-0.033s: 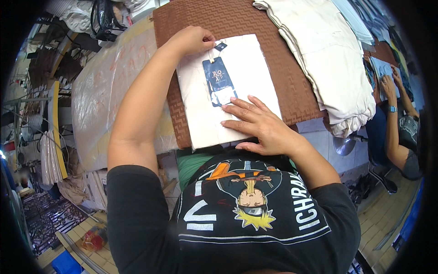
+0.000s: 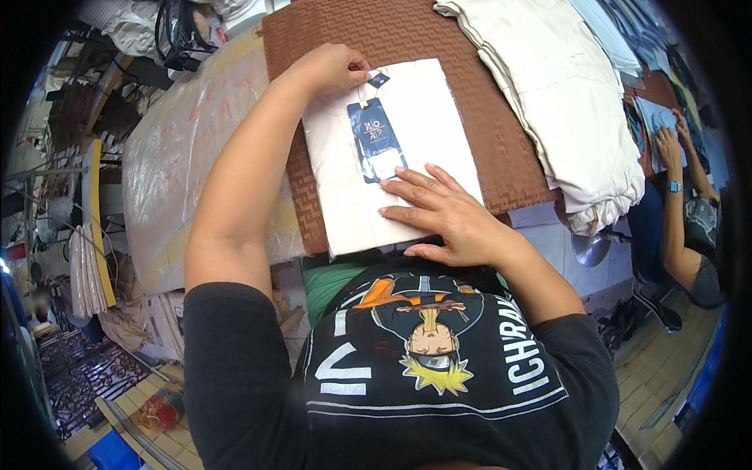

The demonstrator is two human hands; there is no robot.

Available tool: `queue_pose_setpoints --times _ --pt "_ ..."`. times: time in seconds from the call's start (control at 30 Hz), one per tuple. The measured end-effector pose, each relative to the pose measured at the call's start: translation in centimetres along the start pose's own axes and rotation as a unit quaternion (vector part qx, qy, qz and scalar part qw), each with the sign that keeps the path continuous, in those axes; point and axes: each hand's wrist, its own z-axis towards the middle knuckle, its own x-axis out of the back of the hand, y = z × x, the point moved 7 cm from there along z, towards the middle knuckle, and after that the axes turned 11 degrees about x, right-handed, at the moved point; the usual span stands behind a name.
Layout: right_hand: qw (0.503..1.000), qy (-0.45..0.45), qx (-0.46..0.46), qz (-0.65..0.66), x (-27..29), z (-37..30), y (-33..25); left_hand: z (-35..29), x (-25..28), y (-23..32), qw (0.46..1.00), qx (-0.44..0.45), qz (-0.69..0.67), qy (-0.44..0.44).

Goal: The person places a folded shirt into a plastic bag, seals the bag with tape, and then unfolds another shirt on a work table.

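Observation:
A folded off-white garment point(image 2: 439, 117) lies flat in front of me, its surface smooth. On it rests a dark blue hang tag point(image 2: 374, 129) with a white sticker on its lower part, tied by a thin string near a small dark label point(image 2: 379, 81). My left hand point(image 2: 333, 69) is closed at the garment's far left corner, thumb and fingertips pinched on the far edge beside that label. Some of its fingers are hidden. My right hand point(image 2: 446, 211) lies on the near right part with fingers spread, fingertips just below the tag.
Beneath the garment is a brown patterned cloth point(image 2: 501, 157) covering the table. A pile of off-white garments point(image 2: 556, 102) lies to the right, and a plastic-wrapped bundle point(image 2: 188, 172) to the left. At far right another person's hands point(image 2: 672, 145) touch light blue fabric.

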Motion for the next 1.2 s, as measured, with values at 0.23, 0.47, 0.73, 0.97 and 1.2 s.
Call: queue_pose_setpoints --times 0.23,0.47,0.73,0.97,1.2 --pt "1.000 -0.003 -0.001 0.000 0.0 0.1 -0.1 0.6 0.5 0.9 0.997 -0.036 0.046 -0.047" --pt "1.000 -0.004 0.006 0.003 0.0 0.1 -0.2 0.6 0.8 1.4 0.994 -0.031 0.060 -0.081" --pt "1.000 -0.001 0.000 -0.006 0.2 0.2 -0.4 0.1 1.1 3.4 0.984 -0.040 0.175 -0.022" --pt "0.996 0.059 -0.030 -0.052 3.0 -0.1 -0.6 -2.0 1.9 1.3 0.961 -0.062 0.105 0.249" --pt "0.891 0.320 -0.310 0.090 5.9 -6.2 6.1 -20.0 -0.4 0.8 0.899 0.054 -0.300 0.313"
